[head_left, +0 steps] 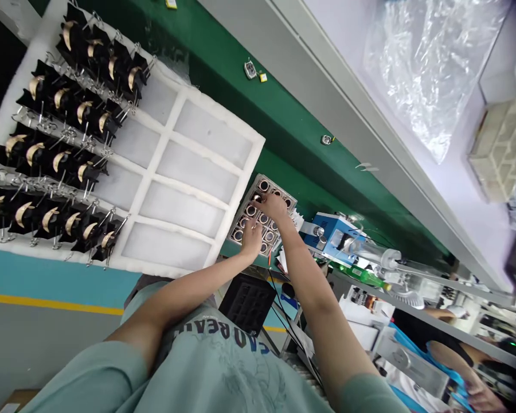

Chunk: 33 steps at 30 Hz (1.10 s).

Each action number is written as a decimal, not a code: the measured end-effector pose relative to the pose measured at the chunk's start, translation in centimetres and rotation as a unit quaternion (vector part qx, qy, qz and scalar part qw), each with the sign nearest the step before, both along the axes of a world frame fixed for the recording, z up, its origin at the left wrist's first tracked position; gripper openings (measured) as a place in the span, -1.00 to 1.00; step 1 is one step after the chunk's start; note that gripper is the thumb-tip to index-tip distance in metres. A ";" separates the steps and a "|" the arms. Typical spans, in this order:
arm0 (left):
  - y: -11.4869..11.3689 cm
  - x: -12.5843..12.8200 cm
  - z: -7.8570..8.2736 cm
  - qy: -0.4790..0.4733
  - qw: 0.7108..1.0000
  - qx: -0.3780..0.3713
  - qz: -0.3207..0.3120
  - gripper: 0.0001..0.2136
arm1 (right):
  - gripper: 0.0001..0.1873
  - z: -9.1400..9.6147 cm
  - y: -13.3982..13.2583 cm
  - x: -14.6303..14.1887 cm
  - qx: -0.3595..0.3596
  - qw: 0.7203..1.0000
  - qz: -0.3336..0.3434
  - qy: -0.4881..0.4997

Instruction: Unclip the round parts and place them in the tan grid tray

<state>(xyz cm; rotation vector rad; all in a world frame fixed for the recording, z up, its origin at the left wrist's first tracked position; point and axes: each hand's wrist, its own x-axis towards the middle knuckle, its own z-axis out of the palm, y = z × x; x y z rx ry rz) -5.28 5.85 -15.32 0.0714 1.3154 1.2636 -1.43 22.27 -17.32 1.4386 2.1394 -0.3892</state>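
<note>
A pale tray [267,236] with square pockets lies on the green bench, holding several small round parts with dark centres and shiny rims. My right hand [273,206] reaches over its middle, fingertips bent down and together at one of the round parts. Just nearer to me, my left hand [251,237] is over the tray's near left side, its fingers drawn together. Whatever its fingertips hold, if anything, is too small to make out. To the left stands a big white foam tray [178,226], where rows of black pieces with gold-coloured curved bands [60,163] are held by metal clips.
A blue device [333,235] stands right of the small tray, with a green bottle [363,276] beyond it. Small metal pieces [250,69] with yellow tags lie along the bench. A grey shelf edge [327,63] overhangs it. Below is a black tray [247,301]. Another person's arm [451,355] shows at right.
</note>
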 end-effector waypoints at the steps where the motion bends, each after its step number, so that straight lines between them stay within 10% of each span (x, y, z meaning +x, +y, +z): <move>1: -1.5 -0.1 0.9 0.027 0.998 0.011 -0.051 -0.74 | -0.51 0.0 -0.1 0.3 -0.011 0.999 -0.025 0.017; 9: -10.4 -3.1 5.4 0.152 0.917 0.146 -0.340 -0.75 | -0.49 -1.3 -1.4 0.8 0.048 0.979 -0.151 0.128; 19: -10.4 -5.2 5.7 0.236 0.872 0.177 -0.392 -0.81 | -0.62 -0.9 -2.3 1.4 0.043 0.993 -0.070 0.083; 33: -11.7 -6.9 5.7 0.247 0.854 0.166 -0.427 -0.80 | -0.49 -2.3 -2.7 0.8 0.111 0.960 -0.175 0.187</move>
